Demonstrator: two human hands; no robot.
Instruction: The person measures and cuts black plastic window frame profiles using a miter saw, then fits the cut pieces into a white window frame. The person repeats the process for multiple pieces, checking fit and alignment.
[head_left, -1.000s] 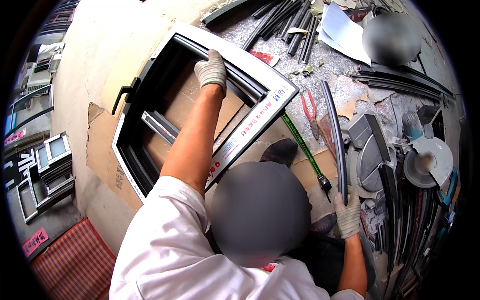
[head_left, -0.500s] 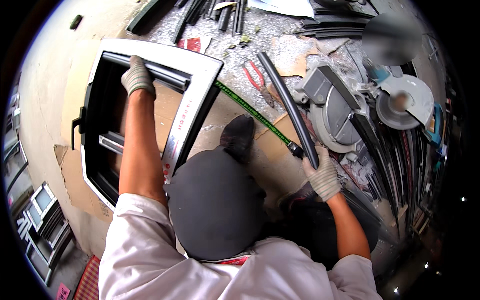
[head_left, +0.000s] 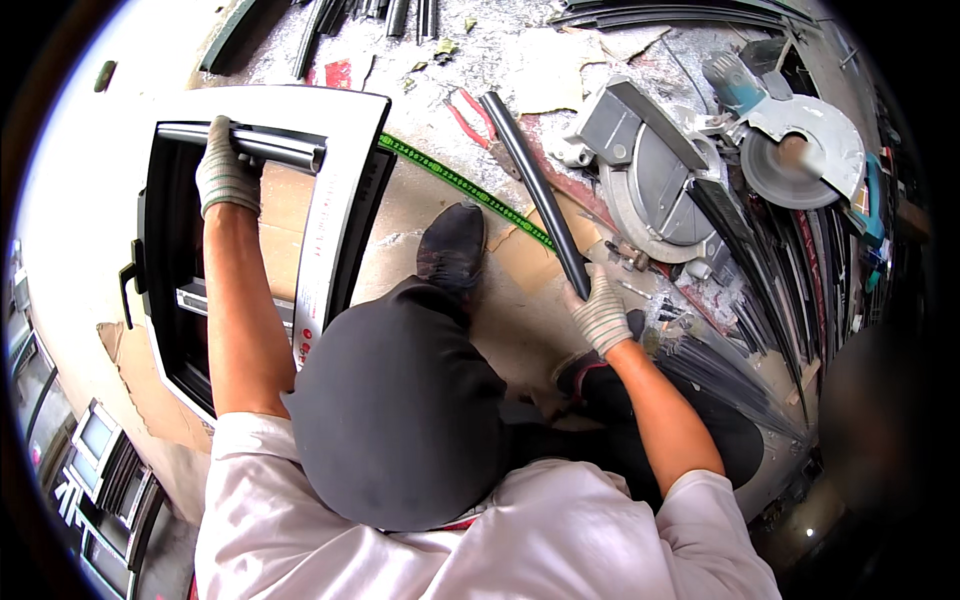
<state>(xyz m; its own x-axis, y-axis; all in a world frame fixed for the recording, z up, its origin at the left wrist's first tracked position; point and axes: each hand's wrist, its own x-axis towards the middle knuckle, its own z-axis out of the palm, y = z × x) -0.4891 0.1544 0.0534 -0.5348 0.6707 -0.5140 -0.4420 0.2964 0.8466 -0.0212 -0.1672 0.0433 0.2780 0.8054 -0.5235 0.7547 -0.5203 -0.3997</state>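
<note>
My left hand [head_left: 228, 175], in a striped knit glove, is closed round a black bar [head_left: 285, 148] along the far inner edge of a window frame [head_left: 270, 100]. The frame has a white face and dark inner sides; a black handle [head_left: 127, 280] juts from its left side. My right hand [head_left: 602, 314], gloved alike, grips the near end of a long black tube-like strip [head_left: 535, 185] that slants away to the far left. A green measuring tape [head_left: 465, 187] stretches from the frame to this strip; its case is hidden. Red-handled pliers [head_left: 480, 128] lie by the strip's far end.
A cutting saw [head_left: 650, 180] with a round base stands on the right, its blade [head_left: 795, 170] beyond. Dark strips [head_left: 745, 260] bundle beside it. More black strips [head_left: 680, 15] lie at the back. Cardboard [head_left: 150, 390] lies under the frame; other frames [head_left: 100, 470] stand at lower left.
The whole view has shifted. My right hand has moved the strip slightly left, and it now covers the tape's case. My left hand keeps its hold on the bar.
</note>
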